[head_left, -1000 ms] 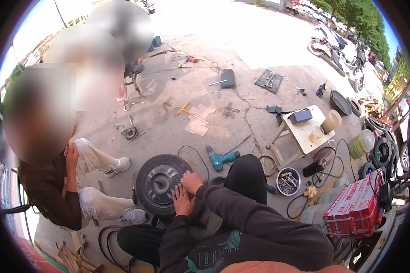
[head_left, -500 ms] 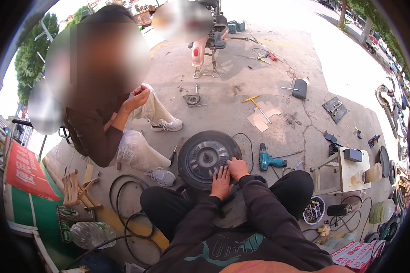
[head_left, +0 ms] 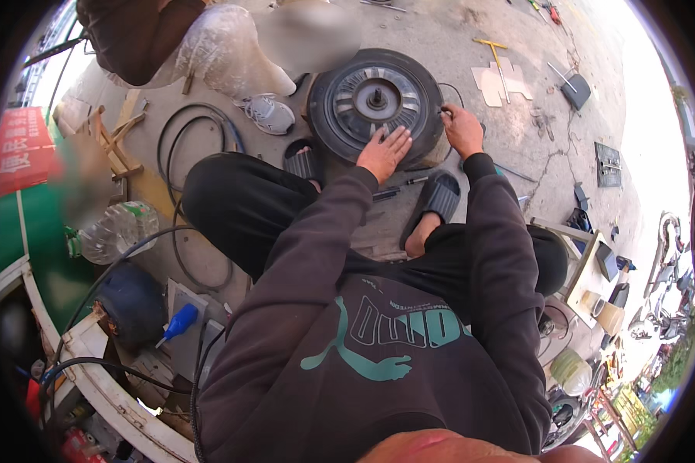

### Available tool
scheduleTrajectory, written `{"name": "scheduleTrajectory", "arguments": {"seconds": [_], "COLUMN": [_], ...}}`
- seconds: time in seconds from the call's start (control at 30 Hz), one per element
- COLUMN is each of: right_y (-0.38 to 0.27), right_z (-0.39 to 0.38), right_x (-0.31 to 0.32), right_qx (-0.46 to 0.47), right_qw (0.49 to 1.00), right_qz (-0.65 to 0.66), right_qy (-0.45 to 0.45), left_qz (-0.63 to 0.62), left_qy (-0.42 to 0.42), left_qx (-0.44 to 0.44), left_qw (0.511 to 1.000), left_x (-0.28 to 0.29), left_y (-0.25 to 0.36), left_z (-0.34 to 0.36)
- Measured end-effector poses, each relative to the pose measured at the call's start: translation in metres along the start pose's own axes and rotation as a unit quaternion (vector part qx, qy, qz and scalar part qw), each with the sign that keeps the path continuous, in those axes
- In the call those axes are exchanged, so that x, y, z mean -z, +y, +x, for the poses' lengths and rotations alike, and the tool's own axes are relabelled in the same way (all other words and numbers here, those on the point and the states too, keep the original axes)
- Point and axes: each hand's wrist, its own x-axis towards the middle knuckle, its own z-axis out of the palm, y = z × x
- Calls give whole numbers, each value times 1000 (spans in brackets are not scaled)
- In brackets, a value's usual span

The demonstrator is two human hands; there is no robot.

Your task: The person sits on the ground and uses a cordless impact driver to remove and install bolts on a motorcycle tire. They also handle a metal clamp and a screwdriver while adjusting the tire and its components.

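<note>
A hub-motor wheel (head_left: 377,85) with a black tyre lies flat on the ground before me, its axle pointing up. My left hand (head_left: 384,153) rests flat on its near side, fingers stretched over the rim and tyre. At the tyre's right edge is my right hand (head_left: 462,131), with thumb and fingers closed around a small dark thing too small to make out. A thin black cable (head_left: 457,92) curves out by the wheel's right side. Between my feet, below the wheel, lie dark hand tools (head_left: 386,193).
Another person's shoe (head_left: 266,114) stands left of the wheel. A looped black hose (head_left: 164,147) and a plastic bottle (head_left: 120,231) lie further left. A yellow T-handle tool (head_left: 496,58) rests on cardboard at the far right. A small table (head_left: 583,270) stands right of my knee.
The view has tilted down, so the wheel appears higher. My right hand has moved from the wheel's near side to the tyre's right edge. My left hand remains on the wheel.
</note>
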Motion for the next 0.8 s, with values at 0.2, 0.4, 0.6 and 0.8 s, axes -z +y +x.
{"name": "scheduleTrajectory", "arguments": {"seconds": [0.2,0.4,0.6,0.8], "right_y": [31,9,6,11], "right_z": [16,40,49,43], "right_x": [-5,-35,-35,-35], "right_qx": [-27,65,90,102], "right_qw": [996,997,994,994], "right_qz": [86,21,-21,-3], "right_qy": [-11,-40,-65,-39], "left_qz": [-77,-132,-175,-158], "left_qy": [-85,-107,-85,-120], "left_qx": [-60,-56,-58,-50], "left_qw": [992,984,979,979], "left_x": [14,29,14,28], "left_y": [-16,-21,-25,-24], "left_z": [4,4,2,7]}}
